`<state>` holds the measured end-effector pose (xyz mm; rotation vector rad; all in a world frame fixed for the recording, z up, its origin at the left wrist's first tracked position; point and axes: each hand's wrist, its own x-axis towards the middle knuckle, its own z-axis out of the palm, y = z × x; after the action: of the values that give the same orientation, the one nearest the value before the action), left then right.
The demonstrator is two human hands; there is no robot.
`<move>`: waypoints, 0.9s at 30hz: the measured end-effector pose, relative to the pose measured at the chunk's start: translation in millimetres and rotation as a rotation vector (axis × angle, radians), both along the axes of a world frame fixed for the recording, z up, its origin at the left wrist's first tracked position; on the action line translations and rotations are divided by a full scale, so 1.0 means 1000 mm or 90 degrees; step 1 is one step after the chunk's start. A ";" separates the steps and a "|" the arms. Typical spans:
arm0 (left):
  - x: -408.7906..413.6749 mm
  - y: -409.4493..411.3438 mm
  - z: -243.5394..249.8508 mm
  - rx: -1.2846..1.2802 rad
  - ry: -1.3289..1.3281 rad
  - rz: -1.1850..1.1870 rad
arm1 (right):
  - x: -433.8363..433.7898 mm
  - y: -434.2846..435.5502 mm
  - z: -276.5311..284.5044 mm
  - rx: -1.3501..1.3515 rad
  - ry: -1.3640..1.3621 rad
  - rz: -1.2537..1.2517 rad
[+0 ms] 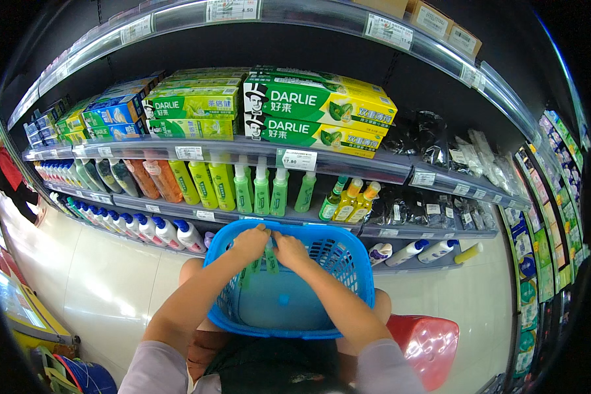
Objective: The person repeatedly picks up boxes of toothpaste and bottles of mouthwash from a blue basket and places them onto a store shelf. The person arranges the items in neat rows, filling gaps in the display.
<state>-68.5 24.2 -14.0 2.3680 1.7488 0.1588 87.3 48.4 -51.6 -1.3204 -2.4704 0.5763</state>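
Observation:
On my lap stands a blue plastic shopping basket (283,331) with slotted side walls. Inside, near its far wall, several translucent green bottles (257,266) hang upright. My left hand (250,244) is closed around the tops of the bottles on the left, its fingers partly hiding them. Just beside it, my right hand (290,251) grips the top of another green bottle (272,260). Both hands are almost touching. Similar green bottles with pale caps (261,192) stand on the shelf right behind the basket.
Darlie toothpaste boxes (315,103) fill the shelf above. Lime-green bottles (221,186) and yellow-capped bottles (347,202) flank the green ones. White bottles with blue caps (165,231) line the bottom shelf (396,268). A red stool (426,347) stands at my right on the tiled floor (103,280).

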 end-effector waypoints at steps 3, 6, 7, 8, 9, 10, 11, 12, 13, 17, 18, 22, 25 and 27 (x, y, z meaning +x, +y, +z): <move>0.000 0.000 -0.024 0.036 -0.041 0.028 | -0.007 -0.006 -0.010 -0.018 -0.016 -0.025; -0.001 -0.004 -0.040 0.010 -0.045 0.020 | -0.006 -0.009 -0.011 0.005 -0.015 -0.007; 0.004 -0.007 -0.029 -0.014 -0.054 0.024 | -0.002 -0.008 -0.011 0.016 -0.014 0.002; 0.012 -0.012 -0.019 -0.038 -0.062 0.029 | 0.000 -0.006 -0.011 0.002 -0.016 0.000; 0.016 -0.017 -0.011 -0.062 -0.071 0.037 | 0.001 -0.005 -0.011 -0.012 -0.017 0.002; 0.014 -0.015 -0.020 -0.062 -0.091 0.038 | 0.002 -0.004 -0.011 -0.026 -0.019 0.003; 0.013 -0.014 -0.022 -0.041 -0.115 0.043 | 0.002 -0.001 -0.010 -0.027 -0.010 0.012; 0.015 -0.015 -0.025 -0.023 -0.142 0.047 | 0.003 0.000 -0.007 -0.030 -0.004 0.020; 0.017 -0.016 -0.028 -0.005 -0.168 0.051 | 0.005 0.002 -0.004 -0.033 0.002 0.029; 0.018 -0.018 -0.037 0.029 -0.215 0.013 | 0.018 0.003 0.025 0.031 0.127 -0.057; 0.019 -0.018 -0.036 0.035 -0.216 -0.005 | 0.021 0.003 0.038 0.061 0.203 -0.106; 0.023 -0.018 -0.030 -0.006 -0.181 -0.028 | 0.018 0.009 0.061 0.066 0.331 -0.255; 0.024 -0.021 -0.026 -0.002 -0.199 -0.031 | 0.012 0.019 0.049 0.097 0.334 -0.269; 0.022 -0.021 -0.032 0.022 -0.207 -0.026 | 0.009 0.030 0.044 0.100 0.296 -0.309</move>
<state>-46.3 2.8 -46.4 2.2454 1.5539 0.5391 96.1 78.9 -7.9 -1.4540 -1.7119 0.4843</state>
